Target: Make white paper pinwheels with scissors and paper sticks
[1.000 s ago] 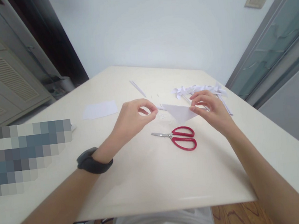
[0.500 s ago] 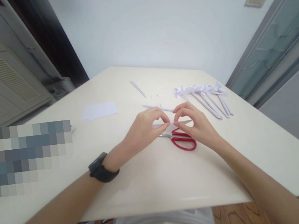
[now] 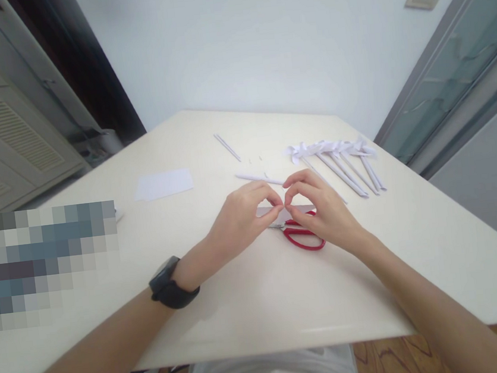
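Note:
Between both hands is a small piece of white paper point(image 3: 284, 214), held up above the table. My left hand point(image 3: 245, 214), with a black watch on its wrist, pinches the paper's upper edge. My right hand point(image 3: 318, 208) pinches the same edge, its fingertips almost meeting those of the left. Beneath the paper lies a pair of scissors with red handles point(image 3: 304, 246); the blades are partly covered by the paper and my left hand. A rolled white paper stick point(image 3: 259, 178) rests just beyond my fingers.
At the right lie several paper pinwheels on rolled sticks point(image 3: 345, 172). A flat sheet of white paper point(image 3: 163, 185) is on the left. Thin paper rolls point(image 3: 227, 147) and tiny paper scraps point(image 3: 254, 160) lie farther back. The white table point(image 3: 245, 312) reaches the wall.
My hands have moved slightly closer together at the paper's edge, the right hand shifting a little left. The scissors and the other papers lie as before.

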Demonstrator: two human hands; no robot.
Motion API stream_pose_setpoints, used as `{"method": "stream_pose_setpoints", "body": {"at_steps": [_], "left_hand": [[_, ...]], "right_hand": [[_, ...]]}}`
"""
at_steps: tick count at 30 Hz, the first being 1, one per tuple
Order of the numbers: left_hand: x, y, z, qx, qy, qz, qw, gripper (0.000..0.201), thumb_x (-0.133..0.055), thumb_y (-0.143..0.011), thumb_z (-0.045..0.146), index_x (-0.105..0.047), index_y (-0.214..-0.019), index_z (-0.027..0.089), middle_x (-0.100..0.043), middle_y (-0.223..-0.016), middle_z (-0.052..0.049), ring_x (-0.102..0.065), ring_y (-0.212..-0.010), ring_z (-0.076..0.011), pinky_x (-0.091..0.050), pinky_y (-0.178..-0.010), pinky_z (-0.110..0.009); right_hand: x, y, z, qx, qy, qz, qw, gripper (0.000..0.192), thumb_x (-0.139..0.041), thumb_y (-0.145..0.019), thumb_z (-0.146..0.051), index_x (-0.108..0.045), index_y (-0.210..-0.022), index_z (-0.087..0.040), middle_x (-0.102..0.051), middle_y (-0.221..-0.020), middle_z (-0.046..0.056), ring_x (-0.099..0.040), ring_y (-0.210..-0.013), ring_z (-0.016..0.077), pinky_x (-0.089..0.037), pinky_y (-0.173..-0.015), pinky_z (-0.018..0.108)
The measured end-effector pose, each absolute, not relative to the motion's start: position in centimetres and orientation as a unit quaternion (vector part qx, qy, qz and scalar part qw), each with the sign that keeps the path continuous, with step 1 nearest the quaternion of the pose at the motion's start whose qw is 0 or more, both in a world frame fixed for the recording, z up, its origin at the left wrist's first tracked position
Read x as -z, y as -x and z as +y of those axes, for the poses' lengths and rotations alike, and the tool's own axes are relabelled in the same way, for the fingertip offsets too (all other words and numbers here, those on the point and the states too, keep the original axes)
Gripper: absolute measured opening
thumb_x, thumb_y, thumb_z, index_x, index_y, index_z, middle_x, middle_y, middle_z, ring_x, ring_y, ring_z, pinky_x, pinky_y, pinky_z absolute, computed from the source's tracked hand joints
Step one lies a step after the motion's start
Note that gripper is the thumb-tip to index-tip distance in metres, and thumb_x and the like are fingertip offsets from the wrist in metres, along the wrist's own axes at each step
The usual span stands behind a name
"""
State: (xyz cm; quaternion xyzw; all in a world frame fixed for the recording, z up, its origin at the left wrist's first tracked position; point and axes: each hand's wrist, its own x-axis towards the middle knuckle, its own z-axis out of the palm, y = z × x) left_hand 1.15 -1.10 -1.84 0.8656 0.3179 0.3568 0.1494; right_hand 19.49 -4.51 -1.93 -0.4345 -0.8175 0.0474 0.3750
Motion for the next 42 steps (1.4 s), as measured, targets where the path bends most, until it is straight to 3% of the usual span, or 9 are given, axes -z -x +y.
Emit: {"method": "stream_pose_setpoints", "body": {"at_steps": [8,11,15,19,22,27,32,37,42], "left_hand": [[1.1,-0.3,-0.2,-0.359,-0.85,0.363,0.129,0.011,-0.053,-0.08,0.02,-0.062,-0.076,0.018,-0.064,-0.083,-0.002,-0.057,-0.079,-0.016,-0.044,-0.072,-0.028],[0.8,0.2,0.1,-0.388,-0.818,0.387,0.173,0.01,-0.055,-0.079,0.022,-0.064,-0.076,0.018,-0.066,-0.085,-0.003,-0.059,-0.08,-0.0157,-0.045,-0.071,-0.026],[0.7,0.1,0.2,-0.42,-0.761,0.395,0.297,0.015,-0.057,-0.08,0.03,-0.064,-0.081,0.016,-0.068,-0.088,-0.004,-0.061,-0.079,-0.0153,-0.046,-0.072,-0.026],[1.1,-0.5,0.1,-0.416,-0.718,0.387,0.402,0.019,-0.058,-0.079,0.034,-0.063,-0.08,0.016,-0.069,-0.089,-0.005,-0.062,-0.078,-0.0161,-0.047,-0.069,-0.026],[1.4,-0.7,-0.2,-0.405,-0.713,0.384,0.425,0.02,-0.057,-0.08,0.036,-0.061,-0.08,0.016,-0.068,-0.09,-0.005,-0.063,-0.078,-0.0162,-0.047,-0.067,-0.025],[1.3,-0.8,-0.6,-0.397,-0.757,0.37,0.364,0.017,-0.053,-0.082,0.028,-0.06,-0.095,0.019,-0.064,-0.106,-0.005,-0.062,-0.085,-0.0162,-0.05,-0.07,-0.027],[1.4,-1.1,-1.1,-0.37,-0.836,0.349,0.207,0.029,-0.048,-0.081,0.017,-0.056,-0.108,0.022,-0.058,-0.112,-0.004,-0.059,-0.093,-0.0175,-0.049,-0.08,-0.032],[2.1,-1.3,-1.5,-0.353,-0.863,0.335,0.134,0.05,-0.054,-0.08,0.02,-0.039,-0.128,0.024,-0.052,-0.123,-0.006,-0.056,-0.103,-0.0206,-0.048,-0.08,-0.034],[2.3,-1.4,-1.5,-0.324,-0.884,0.322,0.104,0.059,-0.06,-0.078,0.025,-0.035,-0.131,0.024,-0.048,-0.128,-0.008,-0.048,-0.117,-0.0244,-0.045,-0.09,-0.038]], "right_hand": [[2.5,-25.6,-0.9,-0.041,0.467,-0.804,0.366,0.006,-0.056,-0.08,-0.016,-0.06,-0.079,-0.02,-0.054,-0.106,0.006,-0.052,-0.103,0.0197,-0.04,-0.092,0.036],[2.7,-27.9,0.1,-0.06,0.535,-0.744,0.397,0.002,-0.061,-0.078,-0.021,-0.061,-0.077,-0.019,-0.055,-0.102,0.007,-0.052,-0.103,0.0224,-0.045,-0.084,0.037],[2.2,-26.7,-0.7,-0.22,0.519,-0.702,0.435,0.012,-0.062,-0.079,-0.031,-0.06,-0.087,-0.022,-0.055,-0.107,0.005,-0.055,-0.101,0.0199,-0.047,-0.084,0.035],[1.7,-22.6,-2.8,-0.446,0.42,-0.716,0.336,0.024,-0.062,-0.08,-0.033,-0.06,-0.102,-0.023,-0.06,-0.105,0.004,-0.059,-0.094,0.0189,-0.049,-0.084,0.035],[1.8,-20.9,-3.7,-0.51,0.396,-0.694,0.319,0.023,-0.058,-0.083,-0.034,-0.062,-0.102,-0.021,-0.062,-0.104,0.005,-0.059,-0.093,0.0197,-0.048,-0.085,0.035],[1.8,-20.9,-3.7,-0.513,0.409,-0.674,0.34,0.021,-0.057,-0.083,-0.031,-0.065,-0.098,-0.018,-0.064,-0.097,0.005,-0.059,-0.088,0.019,-0.047,-0.08,0.033],[1.7,-21.0,-3.6,-0.484,0.432,-0.676,0.35,0.018,-0.055,-0.083,-0.028,-0.065,-0.093,-0.017,-0.064,-0.09,0.004,-0.058,-0.081,0.0173,-0.044,-0.069,0.028],[1.8,-20.9,-3.6,-0.479,0.43,-0.674,0.361,0.014,-0.055,-0.082,-0.026,-0.065,-0.085,-0.017,-0.061,-0.083,0.002,-0.053,-0.07,0.013,-0.04,-0.062,0.025],[1.7,-20.8,-3.7,-0.492,0.438,-0.66,0.361,0.014,-0.057,-0.081,-0.028,-0.064,-0.084,-0.017,-0.059,-0.079,0.001,-0.052,-0.066,0.0116,-0.039,-0.057,0.023]]}}
